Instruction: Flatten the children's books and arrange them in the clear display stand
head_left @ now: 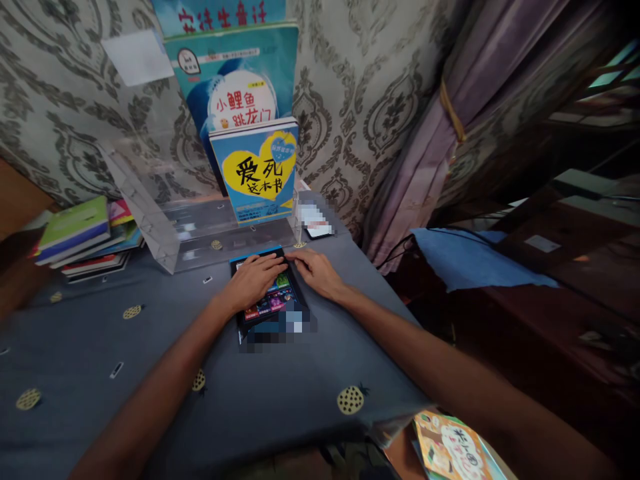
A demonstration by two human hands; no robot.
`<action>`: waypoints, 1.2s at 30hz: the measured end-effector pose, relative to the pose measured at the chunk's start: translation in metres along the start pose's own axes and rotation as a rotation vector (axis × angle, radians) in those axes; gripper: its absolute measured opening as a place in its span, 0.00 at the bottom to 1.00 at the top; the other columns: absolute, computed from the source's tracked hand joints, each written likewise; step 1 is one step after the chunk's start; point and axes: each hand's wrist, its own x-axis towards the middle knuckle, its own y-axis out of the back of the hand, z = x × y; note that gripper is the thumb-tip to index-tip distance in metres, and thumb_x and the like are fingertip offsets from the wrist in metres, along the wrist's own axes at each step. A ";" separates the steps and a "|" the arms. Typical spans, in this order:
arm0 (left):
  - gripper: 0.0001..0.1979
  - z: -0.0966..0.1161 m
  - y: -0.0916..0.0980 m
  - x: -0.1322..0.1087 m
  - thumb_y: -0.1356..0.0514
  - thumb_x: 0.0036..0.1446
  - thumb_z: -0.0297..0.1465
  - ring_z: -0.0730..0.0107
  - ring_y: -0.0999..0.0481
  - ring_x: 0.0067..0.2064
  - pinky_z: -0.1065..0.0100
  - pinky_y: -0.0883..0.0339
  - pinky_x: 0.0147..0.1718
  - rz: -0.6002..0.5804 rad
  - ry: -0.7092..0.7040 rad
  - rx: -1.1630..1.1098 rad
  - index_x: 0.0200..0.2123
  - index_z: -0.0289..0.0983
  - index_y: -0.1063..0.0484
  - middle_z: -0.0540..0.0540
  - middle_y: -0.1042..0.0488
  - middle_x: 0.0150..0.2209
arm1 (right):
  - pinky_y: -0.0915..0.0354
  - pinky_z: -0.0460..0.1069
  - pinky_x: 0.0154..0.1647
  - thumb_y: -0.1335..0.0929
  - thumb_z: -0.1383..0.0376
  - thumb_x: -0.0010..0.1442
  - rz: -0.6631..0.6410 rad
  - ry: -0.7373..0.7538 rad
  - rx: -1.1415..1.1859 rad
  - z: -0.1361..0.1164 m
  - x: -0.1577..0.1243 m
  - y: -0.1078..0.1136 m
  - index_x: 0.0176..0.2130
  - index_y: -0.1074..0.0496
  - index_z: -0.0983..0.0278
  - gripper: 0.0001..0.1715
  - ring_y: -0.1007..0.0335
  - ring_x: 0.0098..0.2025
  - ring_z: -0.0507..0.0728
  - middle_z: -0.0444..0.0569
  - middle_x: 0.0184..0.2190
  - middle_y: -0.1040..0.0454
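Note:
A dark book point(277, 301) lies on the table, with a grid of small coloured pictures on its upper face and a blue strip along its far edge. My left hand point(254, 280) rests flat across its upper left part, fingers stretched out and covering some of the pictures. At the far right corner of the book is my right hand point(316, 272), its fingers curled in, thumb and forefinger closed on the corner. Blurred blocks hide the near edge of the book.
Behind the hands, a clear acrylic stand point(167, 250) holds a blue-and-yellow book point(260, 177) and taller teal books point(235, 63). A stack of books point(83, 230) sits at left. A partly blurred phone point(319, 223) lies beside the stand. More books point(453, 447) are below the table's right edge.

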 end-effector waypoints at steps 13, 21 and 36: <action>0.22 0.014 -0.001 -0.004 0.49 0.65 0.22 0.59 0.34 0.65 0.50 0.42 0.61 -0.005 -0.061 -0.075 0.58 0.42 0.29 0.44 0.29 0.61 | 0.30 0.57 0.55 0.38 0.71 0.66 -0.044 0.038 0.037 -0.005 0.000 0.001 0.51 0.24 0.63 0.19 0.25 0.52 0.59 0.52 0.48 0.20; 0.20 0.020 0.003 -0.004 0.49 0.65 0.24 0.59 0.33 0.64 0.49 0.42 0.62 -0.006 -0.053 -0.079 0.58 0.39 0.29 0.41 0.28 0.61 | 0.30 0.57 0.56 0.38 0.71 0.66 -0.053 0.064 0.032 -0.003 -0.001 0.000 0.52 0.25 0.62 0.19 0.25 0.52 0.58 0.52 0.49 0.20; 0.21 0.023 0.005 -0.003 0.49 0.64 0.22 0.61 0.30 0.61 0.51 0.39 0.60 0.014 -0.107 -0.107 0.56 0.41 0.27 0.43 0.26 0.58 | 0.32 0.58 0.57 0.39 0.72 0.66 -0.079 0.125 -0.004 -0.004 -0.001 0.000 0.52 0.26 0.63 0.19 0.27 0.53 0.59 0.53 0.48 0.21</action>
